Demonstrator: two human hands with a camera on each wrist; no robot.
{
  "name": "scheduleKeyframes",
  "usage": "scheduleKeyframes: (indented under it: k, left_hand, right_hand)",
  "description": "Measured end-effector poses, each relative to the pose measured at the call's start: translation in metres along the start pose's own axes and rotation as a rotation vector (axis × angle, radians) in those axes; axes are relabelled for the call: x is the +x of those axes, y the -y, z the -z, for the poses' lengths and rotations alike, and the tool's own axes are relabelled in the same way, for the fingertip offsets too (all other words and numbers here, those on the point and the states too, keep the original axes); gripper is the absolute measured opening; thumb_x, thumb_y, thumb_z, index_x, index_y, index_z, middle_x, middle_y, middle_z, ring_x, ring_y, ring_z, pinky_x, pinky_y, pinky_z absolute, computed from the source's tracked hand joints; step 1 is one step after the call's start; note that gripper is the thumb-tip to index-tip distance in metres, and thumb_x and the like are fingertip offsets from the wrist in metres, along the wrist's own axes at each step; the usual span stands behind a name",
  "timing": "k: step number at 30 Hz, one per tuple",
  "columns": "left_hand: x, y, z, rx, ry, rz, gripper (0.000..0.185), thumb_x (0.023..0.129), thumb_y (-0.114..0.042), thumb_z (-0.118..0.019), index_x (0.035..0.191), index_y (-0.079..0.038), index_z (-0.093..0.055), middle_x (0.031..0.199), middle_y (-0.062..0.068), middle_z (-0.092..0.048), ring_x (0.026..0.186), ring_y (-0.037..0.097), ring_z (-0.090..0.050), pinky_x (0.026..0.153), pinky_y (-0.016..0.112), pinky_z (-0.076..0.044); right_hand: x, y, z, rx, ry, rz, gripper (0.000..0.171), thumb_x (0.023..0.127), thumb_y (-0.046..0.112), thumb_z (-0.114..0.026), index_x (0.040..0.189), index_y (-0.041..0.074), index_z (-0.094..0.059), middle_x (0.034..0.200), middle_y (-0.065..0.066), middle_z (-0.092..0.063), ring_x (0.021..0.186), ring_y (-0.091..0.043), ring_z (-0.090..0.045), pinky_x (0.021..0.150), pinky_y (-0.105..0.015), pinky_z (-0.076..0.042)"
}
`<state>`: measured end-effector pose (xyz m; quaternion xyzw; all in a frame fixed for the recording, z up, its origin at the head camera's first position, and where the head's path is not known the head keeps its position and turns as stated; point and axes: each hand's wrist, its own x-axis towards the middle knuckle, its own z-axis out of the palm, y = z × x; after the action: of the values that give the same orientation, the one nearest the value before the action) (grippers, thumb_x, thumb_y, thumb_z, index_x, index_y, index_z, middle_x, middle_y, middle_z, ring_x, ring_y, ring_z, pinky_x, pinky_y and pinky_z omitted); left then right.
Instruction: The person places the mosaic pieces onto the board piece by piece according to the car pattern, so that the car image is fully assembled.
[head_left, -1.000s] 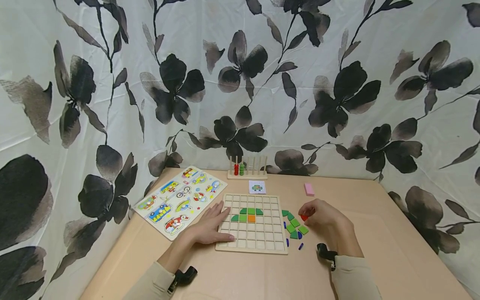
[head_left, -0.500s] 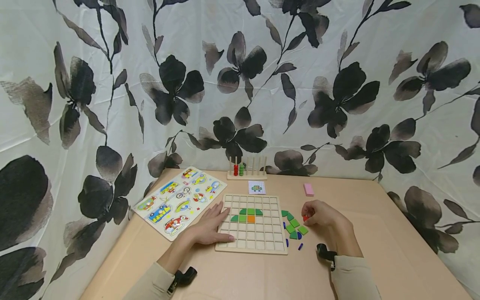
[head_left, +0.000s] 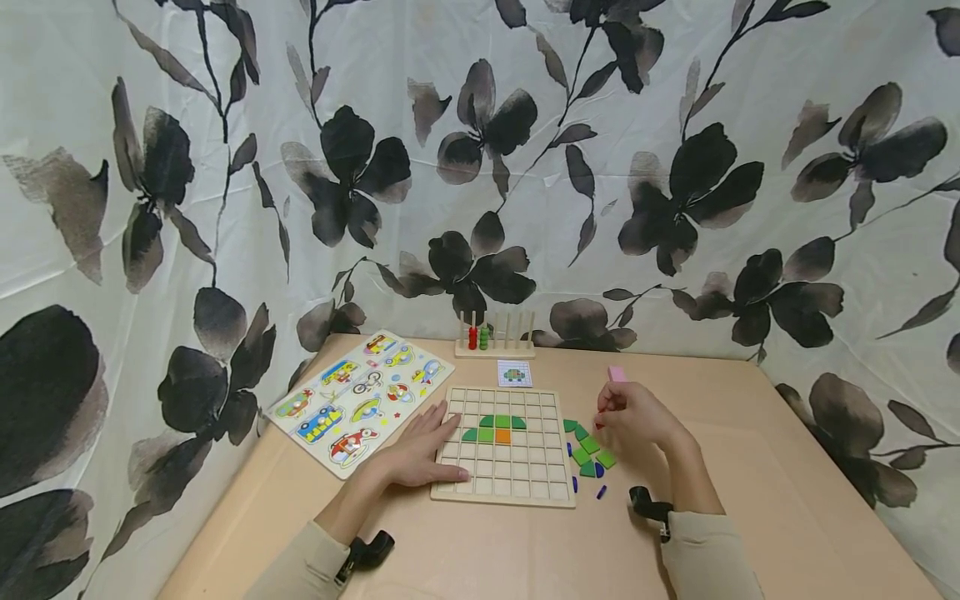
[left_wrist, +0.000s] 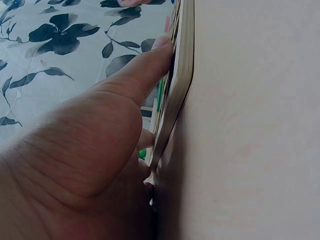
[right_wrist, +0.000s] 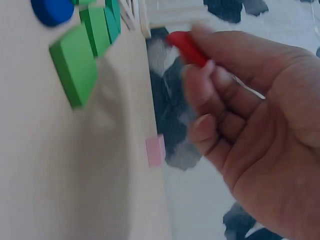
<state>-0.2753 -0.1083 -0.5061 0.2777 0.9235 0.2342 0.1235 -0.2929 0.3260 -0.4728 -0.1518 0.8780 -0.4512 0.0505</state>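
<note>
A wooden grid board point(head_left: 502, 487) lies on the table with several green pieces and one orange square point(head_left: 503, 437) in its cells. My left hand point(head_left: 420, 454) rests on the board's left edge, fingers spread and straight; in the left wrist view the thumb point(left_wrist: 145, 67) lies along the rim. Right of the board, my right hand point(head_left: 637, 414) pinches a small red piece point(right_wrist: 188, 48) between thumb and fingertips, raised above the table. Below it lie loose green blocks point(head_left: 606, 459) and several blue pieces point(head_left: 602, 492).
A colourful picture puzzle board point(head_left: 360, 400) lies at the left. Behind the grid are a pattern card point(head_left: 514, 374) and a peg stand point(head_left: 495, 352) with red and green beads. A pink block point(head_left: 617, 374) sits at the back right. A flowered curtain hangs behind.
My right hand has lifted up off the table with the red piece and shifted slightly back, now partly covering the pink block. My left hand has stayed on the grid board.
</note>
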Motion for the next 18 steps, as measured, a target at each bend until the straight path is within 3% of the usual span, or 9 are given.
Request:
scheduleKeyframes:
  k: [4, 9, 17, 18]
  left_hand:
    - [0.000, 0.000, -0.001, 0.007, 0.002, 0.000, 0.106, 0.089, -0.069, -0.068, 0.166, -0.011, -0.025, 0.175, 0.021, -0.002, 0.163, 0.037, 0.000, 0.132, 0.055, -0.003]
    - [0.001, 0.001, -0.001, 0.004, 0.005, -0.001, 0.105, 0.089, -0.069, -0.068, 0.166, -0.011, -0.025, 0.175, 0.020, -0.003, 0.163, 0.037, -0.001, 0.132, 0.055, -0.003]
    - [0.001, 0.001, -0.001, 0.006, 0.000, -0.002, 0.105, 0.089, -0.069, -0.068, 0.166, -0.012, -0.026, 0.175, 0.020, -0.002, 0.163, 0.037, 0.000, 0.132, 0.056, -0.003]
    - [0.001, 0.001, -0.001, 0.002, 0.001, -0.001, 0.105, 0.089, -0.069, -0.069, 0.166, -0.012, -0.026, 0.175, 0.020, -0.002, 0.163, 0.037, 0.000, 0.132, 0.056, -0.003]
  right_hand:
    - [0.007, 0.006, -0.008, 0.033, -0.028, 0.071, 0.014, 0.094, 0.004, -0.075, 0.103, -0.004, -0.069, 0.092, -0.016, -0.071, 0.081, -0.022, -0.066, 0.070, -0.022, -0.058]
    - [0.012, 0.015, -0.022, 0.030, -0.024, 0.070, 0.024, 0.095, 0.006, -0.074, 0.117, -0.003, -0.075, 0.107, -0.013, -0.076, 0.088, -0.022, -0.068, 0.076, -0.022, -0.060]
    - [0.023, 0.029, -0.046, 0.069, -0.008, 0.062, 0.021, 0.094, 0.012, -0.078, 0.114, 0.008, -0.080, 0.112, -0.008, -0.076, 0.094, -0.024, -0.069, 0.081, -0.024, -0.060]
    - [0.024, 0.030, -0.049, 0.070, -0.004, 0.066, 0.021, 0.094, 0.011, -0.077, 0.114, 0.007, -0.080, 0.113, -0.011, -0.076, 0.094, -0.027, -0.069, 0.081, -0.029, -0.062]
